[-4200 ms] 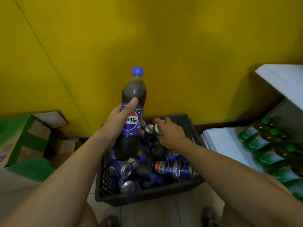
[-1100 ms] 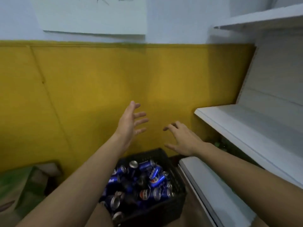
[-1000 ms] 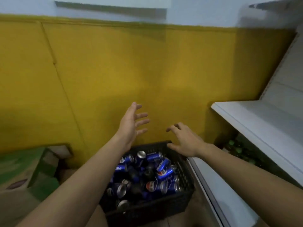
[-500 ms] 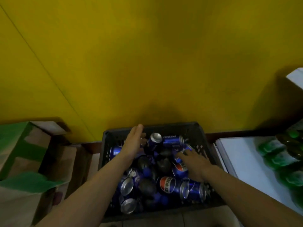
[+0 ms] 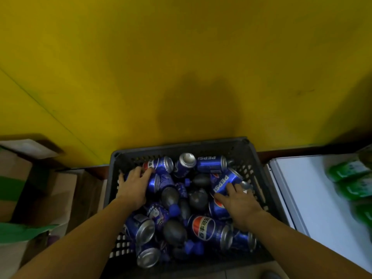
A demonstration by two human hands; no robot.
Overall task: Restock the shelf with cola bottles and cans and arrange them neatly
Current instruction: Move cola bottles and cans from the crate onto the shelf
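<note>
Cola cans (image 5: 207, 231) and dark cola bottles (image 5: 170, 195) lie in a messy heap in the black crate (image 5: 181, 144) by the yellow wall (image 5: 181, 57). Both hands are inside the crate. The right hand (image 5: 239, 202) is on the right side of the heap. The tilted can (image 5: 225, 183) sits just past it on the far side, touching its fingers (image 5: 229, 187). This can's long side runs from near left to far right, so the hand meets it at its near end. The thumb is on the can's near left side and the fingers bend over its right side, so I think the hand is grasping it. The left hand (image 5: 133, 190) lies palm down on the left side of the heap. Its fingertips touch the far can (image 5: 159, 165), which lies on its side. I cannot tell if this hand grips anything. The white shelf (image 5: 312, 198) is to the right of the crate, with green bottles (image 5: 350, 172) on it, so the right hand is nearer to it
</note>
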